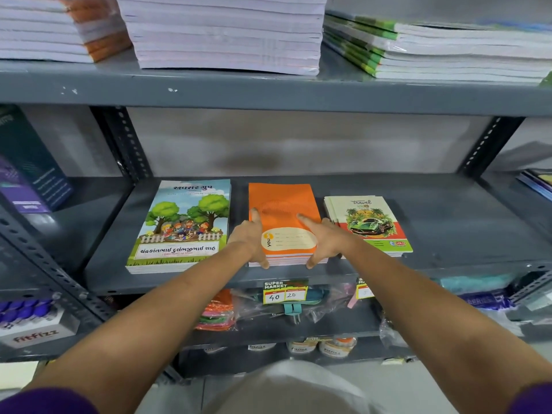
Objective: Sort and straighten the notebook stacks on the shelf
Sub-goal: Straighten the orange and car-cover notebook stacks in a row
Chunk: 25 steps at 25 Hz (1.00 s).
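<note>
Three low notebook stacks lie on the grey middle shelf (448, 234). The orange stack (280, 201) is in the centre. My left hand (251, 237) presses against its left side, index finger along the edge and thumb at the front corner. My right hand (324, 240) clasps its right side the same way, index finger lying on the cover. To the left sits a stack with trees and children on the cover (182, 225). To the right sits a smaller stack with a green car cover (370, 225), its notebooks slightly fanned.
The upper shelf carries tall stacks: orange-spined (53, 28), white (227, 34) and green-spined (433, 49). Perforated uprights (125, 141) (487, 144) flank the bay. Price tags (285, 291) hang on the shelf's front lip. Packaged goods fill the shelves below and to both sides.
</note>
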Each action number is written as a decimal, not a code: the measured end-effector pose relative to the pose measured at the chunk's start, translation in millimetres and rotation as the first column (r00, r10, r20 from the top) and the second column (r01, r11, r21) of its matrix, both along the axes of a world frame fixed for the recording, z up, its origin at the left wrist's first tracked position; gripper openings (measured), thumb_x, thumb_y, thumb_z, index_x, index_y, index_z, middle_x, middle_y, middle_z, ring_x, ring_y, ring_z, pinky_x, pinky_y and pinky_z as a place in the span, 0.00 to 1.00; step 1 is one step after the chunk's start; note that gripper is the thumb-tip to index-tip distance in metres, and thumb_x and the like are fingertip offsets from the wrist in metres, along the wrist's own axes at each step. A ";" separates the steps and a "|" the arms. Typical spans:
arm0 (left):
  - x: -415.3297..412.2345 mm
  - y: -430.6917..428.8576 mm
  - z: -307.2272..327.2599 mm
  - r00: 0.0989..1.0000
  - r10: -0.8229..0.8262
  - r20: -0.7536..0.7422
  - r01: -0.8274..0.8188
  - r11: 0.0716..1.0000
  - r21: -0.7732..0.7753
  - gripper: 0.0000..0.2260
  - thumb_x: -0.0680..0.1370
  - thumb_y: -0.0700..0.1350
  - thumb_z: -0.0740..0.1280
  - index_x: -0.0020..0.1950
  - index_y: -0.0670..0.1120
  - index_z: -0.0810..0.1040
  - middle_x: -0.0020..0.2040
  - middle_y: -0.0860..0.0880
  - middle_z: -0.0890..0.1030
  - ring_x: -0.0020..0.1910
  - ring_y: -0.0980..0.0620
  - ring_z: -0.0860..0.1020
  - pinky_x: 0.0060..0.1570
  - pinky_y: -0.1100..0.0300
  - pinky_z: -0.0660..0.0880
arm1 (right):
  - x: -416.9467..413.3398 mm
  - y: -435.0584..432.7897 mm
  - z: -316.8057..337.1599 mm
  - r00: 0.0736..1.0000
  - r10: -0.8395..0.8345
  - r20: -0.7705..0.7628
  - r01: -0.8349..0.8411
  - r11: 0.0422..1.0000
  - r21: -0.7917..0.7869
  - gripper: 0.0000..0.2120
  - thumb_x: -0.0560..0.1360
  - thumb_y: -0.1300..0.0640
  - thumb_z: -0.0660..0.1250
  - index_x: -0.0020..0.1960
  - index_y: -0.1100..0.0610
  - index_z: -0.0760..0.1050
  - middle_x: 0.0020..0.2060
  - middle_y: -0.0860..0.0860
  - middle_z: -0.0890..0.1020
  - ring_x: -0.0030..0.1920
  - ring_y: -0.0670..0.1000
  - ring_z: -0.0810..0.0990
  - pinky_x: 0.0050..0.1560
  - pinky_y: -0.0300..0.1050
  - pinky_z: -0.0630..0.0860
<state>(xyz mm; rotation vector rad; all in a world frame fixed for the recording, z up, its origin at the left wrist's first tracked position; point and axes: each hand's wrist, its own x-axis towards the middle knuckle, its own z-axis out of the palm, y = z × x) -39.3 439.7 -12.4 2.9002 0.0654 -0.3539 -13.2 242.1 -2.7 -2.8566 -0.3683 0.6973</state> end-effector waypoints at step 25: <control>13.5 22.2 8.9 0.887 0.236 -0.397 -0.452 0.619 -0.642 0.51 0.65 0.57 0.79 0.77 0.43 0.53 0.74 0.43 0.66 0.72 0.43 0.67 0.72 0.45 0.63 | 11.7 -5.5 -1.1 0.901 -0.331 -0.279 0.428 0.782 0.453 0.51 0.64 0.32 0.71 0.78 0.49 0.50 0.74 0.49 0.64 0.73 0.56 0.64 0.72 0.55 0.63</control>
